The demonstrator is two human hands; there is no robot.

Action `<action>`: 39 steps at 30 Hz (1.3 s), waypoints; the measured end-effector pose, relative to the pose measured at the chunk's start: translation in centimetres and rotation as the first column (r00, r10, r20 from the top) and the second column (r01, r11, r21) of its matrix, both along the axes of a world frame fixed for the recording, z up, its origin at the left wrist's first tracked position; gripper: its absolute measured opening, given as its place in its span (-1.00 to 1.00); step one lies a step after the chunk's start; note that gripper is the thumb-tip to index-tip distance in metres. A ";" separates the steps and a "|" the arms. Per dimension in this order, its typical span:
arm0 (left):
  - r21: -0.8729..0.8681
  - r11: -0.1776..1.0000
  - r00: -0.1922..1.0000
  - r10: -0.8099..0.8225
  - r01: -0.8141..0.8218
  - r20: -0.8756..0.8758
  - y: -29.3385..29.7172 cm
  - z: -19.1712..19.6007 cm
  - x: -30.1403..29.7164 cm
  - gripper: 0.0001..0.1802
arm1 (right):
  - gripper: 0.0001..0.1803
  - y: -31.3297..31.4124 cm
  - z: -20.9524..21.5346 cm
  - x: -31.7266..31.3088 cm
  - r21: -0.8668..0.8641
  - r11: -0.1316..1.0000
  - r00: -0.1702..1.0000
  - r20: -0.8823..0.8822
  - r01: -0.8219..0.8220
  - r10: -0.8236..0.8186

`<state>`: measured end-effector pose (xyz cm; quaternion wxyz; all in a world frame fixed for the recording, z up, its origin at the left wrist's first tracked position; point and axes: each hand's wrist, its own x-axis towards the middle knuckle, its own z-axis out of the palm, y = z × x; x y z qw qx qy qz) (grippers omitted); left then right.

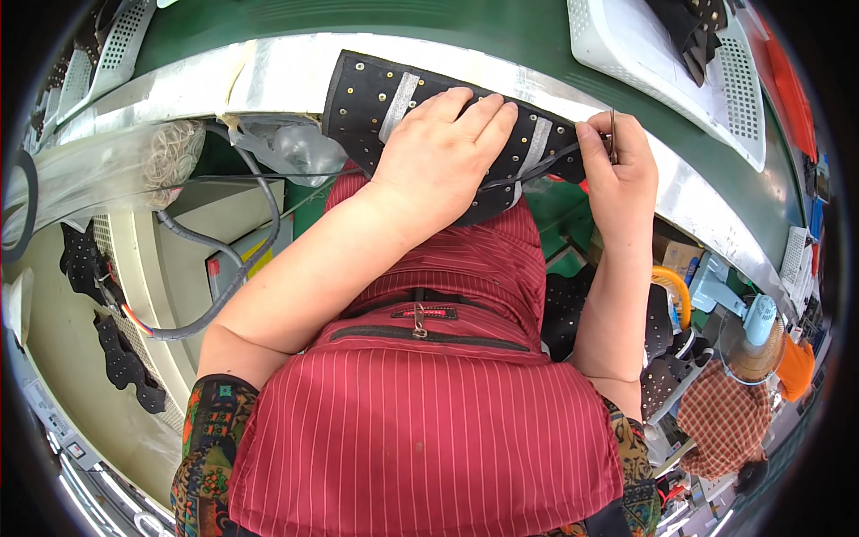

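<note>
Black studded panel at bench edge: left hand flat on it; right hand pinching thin tool, probably needle.

A red striped apron with zip pocket over patterned sleeves.

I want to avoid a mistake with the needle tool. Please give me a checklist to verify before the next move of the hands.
1. Left hand lies flat on the black piece, pressing it down: ok.
2. Piece rests on the metal edge of the bench, part hanging over: ok.
3. Right hand pinches the thin tool at the piece's right end: ok.
4. Tool tip position against the piece: cannot tell, fingers hide it.
5. Left fingers apart from the tool: ok.
6. Black strap runs under the left hand toward the right hand; whether it is taut: cannot tell.
</note>
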<state>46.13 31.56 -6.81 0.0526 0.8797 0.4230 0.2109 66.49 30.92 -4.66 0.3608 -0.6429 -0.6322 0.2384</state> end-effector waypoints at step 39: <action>-0.027 1.000 0.999 -0.003 0.002 -0.042 -0.6 -0.4 2.0 -0.46 | -0.73 0.0 -0.8 -0.3 -0.195 0.966 0.983 0.111 0.169 -0.149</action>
